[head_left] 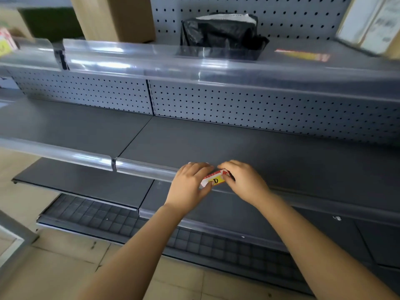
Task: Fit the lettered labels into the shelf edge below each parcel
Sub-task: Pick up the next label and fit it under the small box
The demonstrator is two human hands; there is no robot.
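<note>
left hand [190,182] and right hand [244,180] are each pinching an end of the d label [214,180], holding it level against the shelf edge [147,173], likely for seating.

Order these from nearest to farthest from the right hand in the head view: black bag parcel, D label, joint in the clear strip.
1. D label, held between right hand and left hand.
2. Joint in the clear strip, to the left.
3. Black bag parcel, on the upper shelf.

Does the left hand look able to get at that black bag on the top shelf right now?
Probably not at once: the left hand is busy pinching the D label with the right hand. Nothing blocks the black bag itself.
</note>
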